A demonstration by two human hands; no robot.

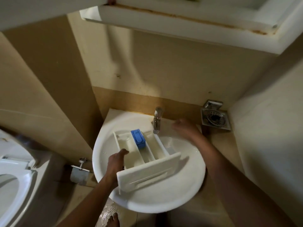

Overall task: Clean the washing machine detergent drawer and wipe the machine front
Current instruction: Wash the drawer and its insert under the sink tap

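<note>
A white detergent drawer [147, 163] with a blue insert [138, 138] lies across the white wash basin [180, 199], its front panel toward me. My left hand [115, 161] grips the drawer's left side wall, thumb over the rim. My right hand [184, 126] hovers beside the chrome tap [157, 120], fingers relaxed and blurred, holding nothing. The drawer's far end sits just under the tap spout.
A white toilet [14, 177] with its seat up stands at the left. A chrome paper holder [80, 169] hangs on the wall below the basin. A metal drain grate [214, 117] sits at the right corner. A white cabinet [180, 18] overhangs above. The floor is wet.
</note>
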